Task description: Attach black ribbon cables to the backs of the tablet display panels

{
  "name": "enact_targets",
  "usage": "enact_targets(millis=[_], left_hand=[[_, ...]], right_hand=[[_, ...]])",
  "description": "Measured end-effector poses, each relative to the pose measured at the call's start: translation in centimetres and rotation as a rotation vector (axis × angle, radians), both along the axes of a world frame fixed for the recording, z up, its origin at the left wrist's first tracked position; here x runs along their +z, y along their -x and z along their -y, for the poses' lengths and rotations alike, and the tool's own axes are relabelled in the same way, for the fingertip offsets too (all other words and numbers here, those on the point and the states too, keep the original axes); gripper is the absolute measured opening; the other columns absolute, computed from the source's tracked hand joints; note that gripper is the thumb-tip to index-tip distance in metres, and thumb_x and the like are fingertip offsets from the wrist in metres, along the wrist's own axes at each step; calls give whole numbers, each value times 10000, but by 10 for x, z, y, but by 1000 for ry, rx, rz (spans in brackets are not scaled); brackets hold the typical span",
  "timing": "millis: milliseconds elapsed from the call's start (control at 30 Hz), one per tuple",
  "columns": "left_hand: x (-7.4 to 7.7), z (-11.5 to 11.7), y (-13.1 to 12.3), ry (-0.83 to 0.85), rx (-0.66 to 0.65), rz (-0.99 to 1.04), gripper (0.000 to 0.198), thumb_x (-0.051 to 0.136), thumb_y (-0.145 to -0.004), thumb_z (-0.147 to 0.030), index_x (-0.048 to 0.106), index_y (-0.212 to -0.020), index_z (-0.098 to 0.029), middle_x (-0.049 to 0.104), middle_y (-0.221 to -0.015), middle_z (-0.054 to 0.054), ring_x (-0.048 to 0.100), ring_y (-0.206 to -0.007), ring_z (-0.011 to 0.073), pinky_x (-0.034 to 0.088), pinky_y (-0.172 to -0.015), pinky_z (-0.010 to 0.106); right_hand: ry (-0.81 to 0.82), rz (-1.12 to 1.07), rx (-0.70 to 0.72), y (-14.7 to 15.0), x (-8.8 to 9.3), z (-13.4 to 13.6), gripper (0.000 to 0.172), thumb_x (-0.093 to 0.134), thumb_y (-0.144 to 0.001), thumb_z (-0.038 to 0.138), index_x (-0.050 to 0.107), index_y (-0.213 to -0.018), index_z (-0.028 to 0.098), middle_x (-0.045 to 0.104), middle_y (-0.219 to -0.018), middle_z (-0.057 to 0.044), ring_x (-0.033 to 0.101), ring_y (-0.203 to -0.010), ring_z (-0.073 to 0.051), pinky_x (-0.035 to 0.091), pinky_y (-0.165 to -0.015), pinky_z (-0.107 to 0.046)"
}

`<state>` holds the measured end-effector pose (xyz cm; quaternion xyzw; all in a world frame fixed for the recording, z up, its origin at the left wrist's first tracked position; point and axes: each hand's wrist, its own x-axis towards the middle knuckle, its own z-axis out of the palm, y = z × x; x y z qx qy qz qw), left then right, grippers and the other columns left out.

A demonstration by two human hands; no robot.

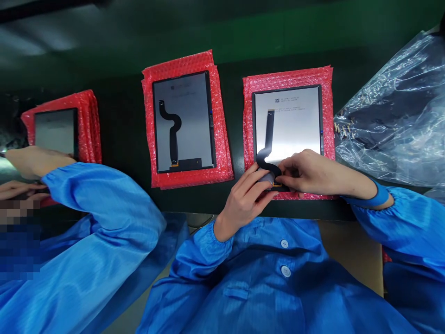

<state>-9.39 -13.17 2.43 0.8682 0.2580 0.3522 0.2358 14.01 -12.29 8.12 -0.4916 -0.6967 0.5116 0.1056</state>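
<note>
In front of me a display panel lies back side up on red bubble wrap. A black flex cable curves down its back toward my hands. My left hand rests at the panel's lower left, its fingers closed around the lower bend of the cable. At the panel's lower edge my right hand pinches close to the cable's lower end, by a small gold connector. Whatever sits between the right fingertips is hidden.
Left of centre, a second display panel with a black flex cable lies on red bubble wrap. Clear plastic bags cover the right side. At far left a co-worker's hand reaches over another panel.
</note>
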Motion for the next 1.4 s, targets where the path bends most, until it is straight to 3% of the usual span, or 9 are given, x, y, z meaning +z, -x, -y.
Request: enact_targets(millis=[300,467,600,700,833,933,1400], left_hand=[[-3,2,3,-19,27,-12,210,767,-929,-249,661,-1086,-157,733,-1177,118,710,-1198,275,628,-1055,494],[0,4,3,-131,142,-46,222,816,-887,-309,698,-995,-154,742,-1094,124,705,-1191,320,661,-933,461],[5,10,0,-156,202,-56,167,809,-895,-289,714,-964,-170,760,-1079,104,722,-1167,301,660,-930,433],[4,18,1,-157,176,-83,126,765,-917,-191,731,-1038,-180,766,-1170,101,688,-1255,306,648,-995,447],[-4,24,7,-202,112,-127,314,645,-940,-48,732,-1205,-192,738,-1296,112,590,-1400,329,619,-1069,477],[-8,23,11,-215,91,-171,395,589,-964,-45,718,-1290,-227,722,-1338,101,544,-1447,338,608,-1087,497],[4,15,14,-249,36,-279,376,582,-973,-24,683,-1304,-173,702,-1319,110,569,-1398,338,642,-1043,489]], right_hand=[[-145,125,108,1,0,-1,182,568,-980,202,723,-906,142,640,-677,-19,489,-549,-132,318,-576,-274],[-156,171,144,2,-1,-2,174,594,-975,213,712,-865,148,614,-652,-16,472,-556,-138,314,-582,-270],[-142,175,140,3,-1,-2,175,586,-987,212,723,-902,144,622,-672,-17,473,-574,-139,330,-595,-266],[-126,147,146,3,0,-2,183,594,-985,215,713,-860,153,617,-665,-11,471,-568,-136,331,-598,-269],[-99,97,130,2,0,-3,188,616,-975,224,701,-819,162,605,-636,-3,473,-543,-132,323,-575,-274],[-98,80,123,2,0,-4,204,614,-974,234,690,-796,169,608,-631,-3,471,-533,-131,329,-574,-281],[-68,59,77,4,1,-6,223,619,-955,198,663,-738,173,590,-594,9,496,-530,-129,345,-570,-280]])
